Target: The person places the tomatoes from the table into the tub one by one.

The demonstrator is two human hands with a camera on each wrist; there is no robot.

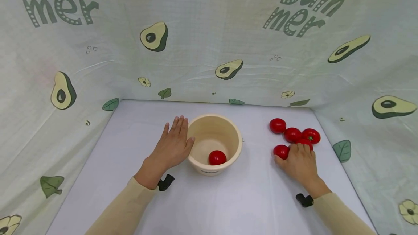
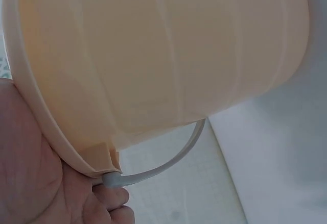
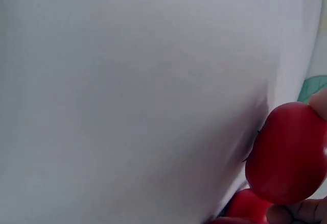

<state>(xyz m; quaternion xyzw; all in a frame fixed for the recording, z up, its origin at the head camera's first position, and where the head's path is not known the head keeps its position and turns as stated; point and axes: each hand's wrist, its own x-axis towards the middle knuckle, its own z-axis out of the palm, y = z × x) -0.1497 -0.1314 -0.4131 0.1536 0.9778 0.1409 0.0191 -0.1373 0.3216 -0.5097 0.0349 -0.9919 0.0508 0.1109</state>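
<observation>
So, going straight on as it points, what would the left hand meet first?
The left hand would probably meet the pale avocado-printed cloth backdrop, beyond the white tabletop; the round cream plastic bucket sits beside that line. Depth is unclear.

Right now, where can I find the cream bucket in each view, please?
Head: the cream bucket stands just below centre.
Left wrist: it fills most of the upper part, cut off at top.
Right wrist: not in it.
Shared landmark: the white tabletop, in all three.

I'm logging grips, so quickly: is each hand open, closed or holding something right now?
Left hand: open, resting against the round, cream plastic bucket.
Right hand: closed, holding a smooth, round red tomato.
</observation>
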